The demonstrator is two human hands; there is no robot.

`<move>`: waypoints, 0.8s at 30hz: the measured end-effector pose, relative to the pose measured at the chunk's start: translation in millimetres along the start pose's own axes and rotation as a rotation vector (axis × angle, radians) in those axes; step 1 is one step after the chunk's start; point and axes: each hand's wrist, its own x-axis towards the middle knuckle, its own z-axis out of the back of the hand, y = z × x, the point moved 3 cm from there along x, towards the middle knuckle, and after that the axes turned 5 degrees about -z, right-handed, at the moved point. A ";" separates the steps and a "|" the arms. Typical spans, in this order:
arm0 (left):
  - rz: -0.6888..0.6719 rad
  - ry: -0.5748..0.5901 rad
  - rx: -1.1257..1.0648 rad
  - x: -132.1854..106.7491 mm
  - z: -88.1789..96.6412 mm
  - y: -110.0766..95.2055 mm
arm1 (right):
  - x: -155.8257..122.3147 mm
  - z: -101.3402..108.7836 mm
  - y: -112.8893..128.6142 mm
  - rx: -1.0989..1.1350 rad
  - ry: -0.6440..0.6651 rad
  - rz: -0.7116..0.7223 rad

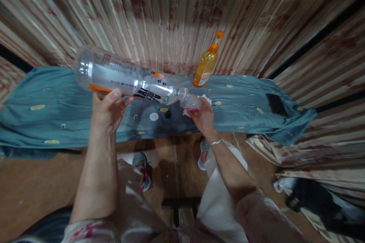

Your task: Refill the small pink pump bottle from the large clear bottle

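My left hand is closed around the underside of a large clear plastic bottle with a silver, orange and black label. That bottle lies almost level in the air, its neck slanting slightly down to the right. Its mouth meets the opening of a small clear bottle, which is tilted too. The fingers of my right hand are wrapped round the small bottle, partly hiding its pink lower side. White tissue shows behind that hand. Below the bottles, a white cap and a black cap lie on the cloth.
A teal cloth with yellow prints covers the narrow table. At its back edge stands an orange pump bottle. A dark phone lies at the right end. Striped curtains hang close behind and on both sides.
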 end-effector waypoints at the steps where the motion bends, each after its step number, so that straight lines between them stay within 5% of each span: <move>1: 0.000 -0.001 0.003 0.1 0.1 0.0 | 0.0 0.2 0.3 -0.001 0.000 0.003; 24: -0.004 -0.005 0.012 0.5 0.9 0.4 | 0.2 0.8 0.0 0.001 -0.004 0.012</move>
